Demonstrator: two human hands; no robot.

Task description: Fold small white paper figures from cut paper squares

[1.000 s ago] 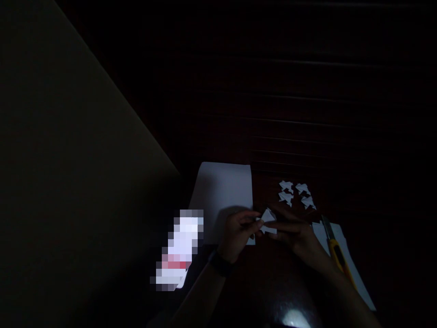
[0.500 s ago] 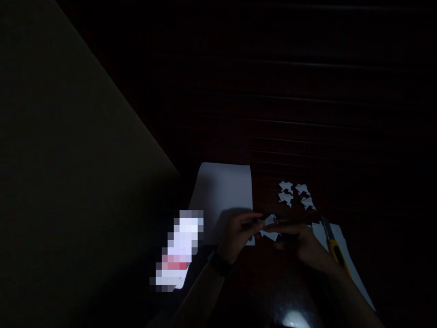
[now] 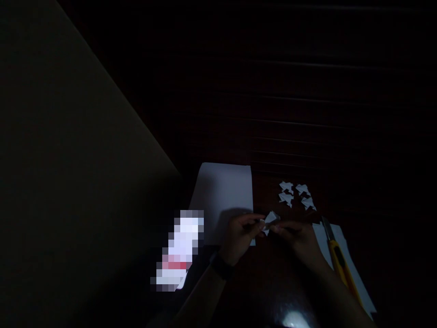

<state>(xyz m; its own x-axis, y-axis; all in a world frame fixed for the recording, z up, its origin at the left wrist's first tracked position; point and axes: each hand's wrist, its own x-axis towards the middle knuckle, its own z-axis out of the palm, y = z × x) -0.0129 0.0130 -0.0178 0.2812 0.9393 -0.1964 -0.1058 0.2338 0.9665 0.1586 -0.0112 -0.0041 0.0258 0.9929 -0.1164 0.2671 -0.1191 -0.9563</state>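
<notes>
Between my two hands is a small piece of folded white paper (image 3: 271, 218), raised above the dark table. My left hand (image 3: 239, 236), with a dark band at the wrist, pinches its left side between thumb and fingers. From the right, my right hand (image 3: 299, 241) grips the paper's other edge with thumb and forefinger closed. Its remaining fingers are lost in shadow. Several small folded paper figures (image 3: 286, 199) with pointed corners lie just beyond my right hand, grouped in two columns.
A large white sheet (image 3: 225, 187) lies behind my left hand. Left of it, a bright phone-like screen (image 3: 180, 250) is pixelated. At right, a yellow box cutter (image 3: 341, 269), blade out, rests on white papers (image 3: 351, 264). A wall (image 3: 68, 159) rises at left.
My right hand's fingers have gone from stretched across the paper to pinching its right side. The folded paper has turned and shows a different, narrower outline. My left hand stays nearly in place.
</notes>
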